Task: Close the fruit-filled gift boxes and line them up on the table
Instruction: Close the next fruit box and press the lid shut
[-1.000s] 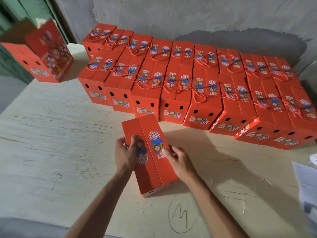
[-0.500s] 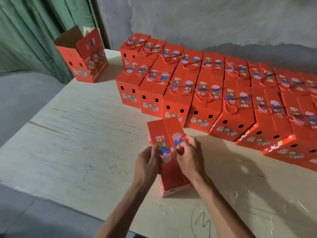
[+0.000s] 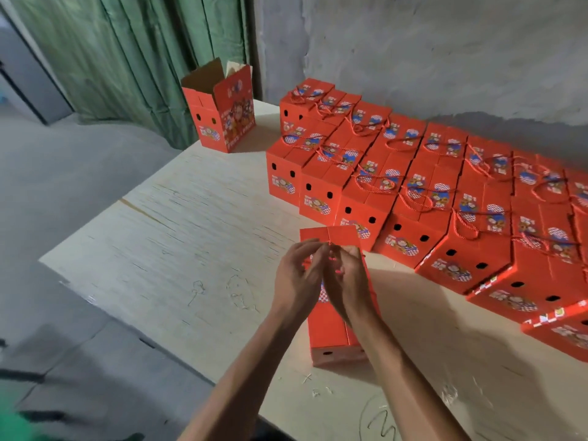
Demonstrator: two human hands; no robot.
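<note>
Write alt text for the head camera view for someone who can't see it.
Two hands, left hand and right hand, meet over a closed red box lying on a pale table, fingering something small and red at its top seam. Behind stand rows of closed boxes with cord handles, and one open box apart at the far left.

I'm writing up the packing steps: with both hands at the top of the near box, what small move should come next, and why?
Probably finish fastening the red cord over the top seam. Both the left hand and right hand pinch it above the near box, whose flaps already meet, while the lined-up boxes all carry cord handles. This box also stands apart from them, so sliding it into line would likely follow.
</note>
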